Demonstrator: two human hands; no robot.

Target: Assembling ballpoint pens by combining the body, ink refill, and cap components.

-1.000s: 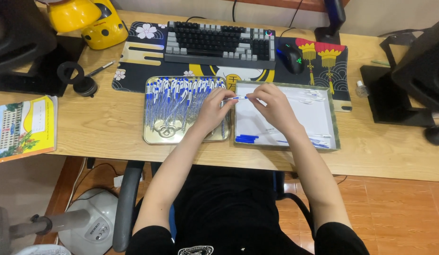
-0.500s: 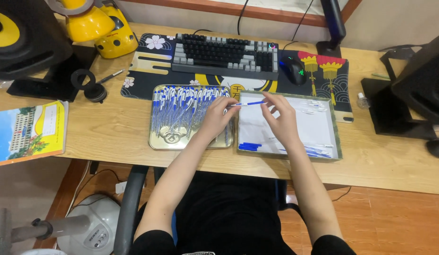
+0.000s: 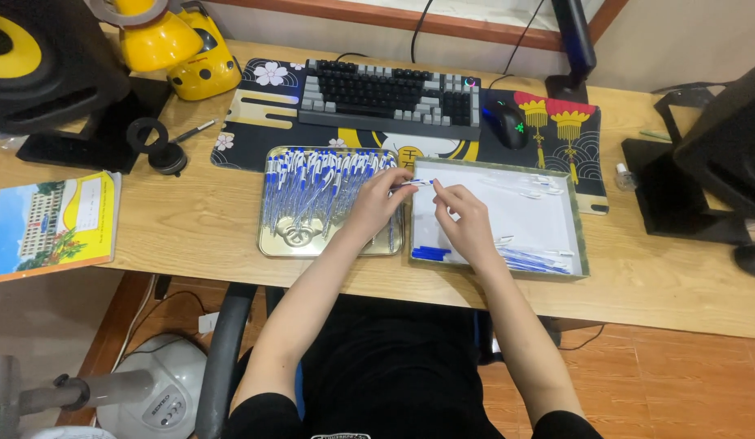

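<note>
Both hands meet over the gap between two trays and hold one blue-and-clear pen (image 3: pixel 416 182) between them. My left hand (image 3: pixel 376 202) pinches its left end, my right hand (image 3: pixel 463 215) its right end. Under my left hand, a gold metal tray (image 3: pixel 273 244) holds several blue-and-clear pens in a heap. Beneath my right hand is a white tray with a green rim (image 3: pixel 582 236). It contains blue pen parts (image 3: pixel 431 254) along its near edge and clear pen barrels (image 3: pixel 528 185) at the back.
A keyboard (image 3: pixel 391 97) and black mouse (image 3: pixel 507 123) lie on a patterned desk mat behind the trays. A black speaker (image 3: pixel 44 65) and yellow toys (image 3: pixel 178 45) stand at the back left, a colourful booklet (image 3: pixel 48 223) at the left edge, black stands (image 3: pixel 686 183) at the right.
Both hands stay over the trays' shared edge working the pen; the head camera has tilted slightly, so the desk sits a little lower in view.
</note>
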